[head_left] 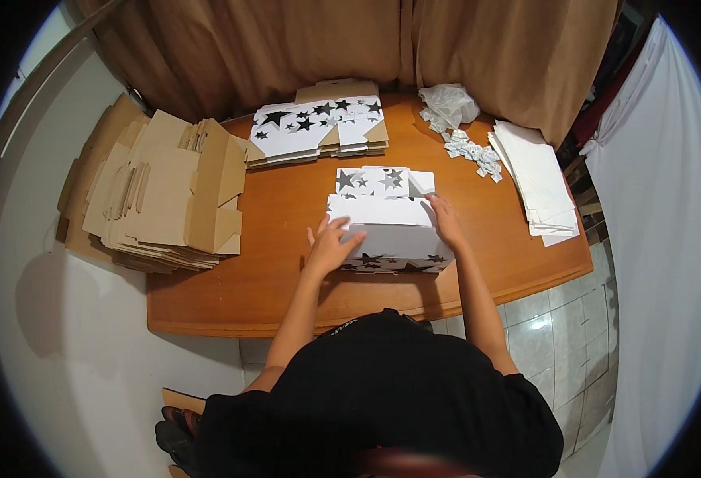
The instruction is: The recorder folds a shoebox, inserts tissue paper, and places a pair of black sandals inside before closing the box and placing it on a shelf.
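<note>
A white cardboard box (394, 239) printed with black and grey stars stands on the table in front of me, held between my two hands. My left hand (333, 247) grips its left end, the thumb lying on the plain pale face and the other fingers somewhat apart. Along the right end, my right hand (446, 223) presses with its fingers near the top corner. Behind the box's top edge, a star-printed flap (373, 182) sticks up toward the far side. The box's underside is hidden.
Folded brown cardboard (147, 191) is piled at the table's left. Flat star-printed boxes (310, 127) lie stacked at the back. Far right are a clear plastic bag (450, 103), small whitish packets (475, 154) and white paper sheets (532, 179). The wooden table (278, 215) has a curved front edge.
</note>
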Demonstrator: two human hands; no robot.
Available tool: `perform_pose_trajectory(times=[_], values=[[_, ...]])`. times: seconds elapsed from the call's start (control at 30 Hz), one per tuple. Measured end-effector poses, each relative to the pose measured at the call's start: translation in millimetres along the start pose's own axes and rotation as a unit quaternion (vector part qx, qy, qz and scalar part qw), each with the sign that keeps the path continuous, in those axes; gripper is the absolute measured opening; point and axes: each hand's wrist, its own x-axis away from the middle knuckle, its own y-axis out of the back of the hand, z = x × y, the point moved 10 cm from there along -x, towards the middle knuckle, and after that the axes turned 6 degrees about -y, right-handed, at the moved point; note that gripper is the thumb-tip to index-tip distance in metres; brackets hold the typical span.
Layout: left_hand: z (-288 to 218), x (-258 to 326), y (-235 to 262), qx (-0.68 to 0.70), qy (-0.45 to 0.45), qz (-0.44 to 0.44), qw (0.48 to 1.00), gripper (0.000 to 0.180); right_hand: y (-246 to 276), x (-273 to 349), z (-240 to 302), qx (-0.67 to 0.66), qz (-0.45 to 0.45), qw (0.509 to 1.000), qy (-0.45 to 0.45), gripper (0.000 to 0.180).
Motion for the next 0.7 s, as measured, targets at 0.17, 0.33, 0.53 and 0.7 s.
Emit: perform_pose_trajectory(times=[0.17,0.33,0.53,0.7], values=[[12,-7,20,-0.032,0.067,-0.242,0.967,0.055,6,12,0,0.096,-0.071,0.991,0.056,0.051],[23,-9,14,-0.016,0.141,-0.243,0.96,0.069,-9,29,9,0.289,-0.103,0.95,0.052,0.057],[16,-3,12,-0.055,0.142,-0.227,0.962,0.077,-18,45,22,0.346,-0.132,0.928,0.053,0.059],[13,-1,18,-0.058,0.115,-0.248,0.96,0.083,-16,47,26,0.392,-0.15,0.905,0.061,0.06]])
